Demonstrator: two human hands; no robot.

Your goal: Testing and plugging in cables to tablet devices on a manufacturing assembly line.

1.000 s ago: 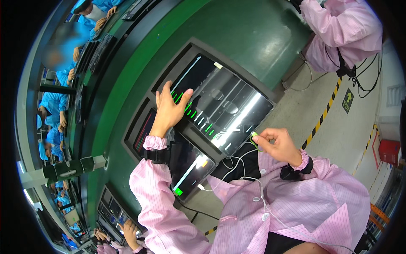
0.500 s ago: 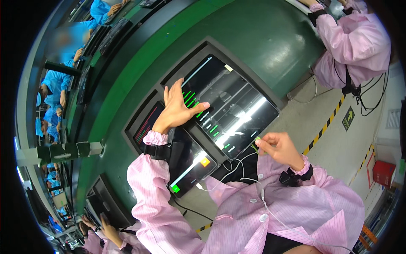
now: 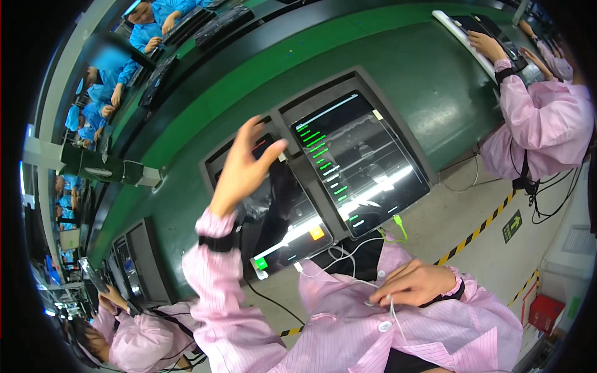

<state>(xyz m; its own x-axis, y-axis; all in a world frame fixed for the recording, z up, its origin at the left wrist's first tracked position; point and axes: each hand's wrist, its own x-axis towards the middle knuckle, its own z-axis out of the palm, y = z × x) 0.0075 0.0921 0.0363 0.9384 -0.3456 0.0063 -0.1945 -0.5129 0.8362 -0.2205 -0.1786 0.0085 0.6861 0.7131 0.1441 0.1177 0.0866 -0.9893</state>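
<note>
Text glows green on the right tablet, left fingers splayed free, right fingers pinching white cord.

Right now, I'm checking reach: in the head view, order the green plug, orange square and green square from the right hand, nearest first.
From the right hand:
1. Green plug: right screen, near edge.
2. Orange square: left screen, near right corner.
3. Green square: left screen, near left corner.

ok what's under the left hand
The left hand is over part of the left tablet; some of its dark screen shows beside the thumb. Whatever the palm and forearm cover there can't be seen.
</note>
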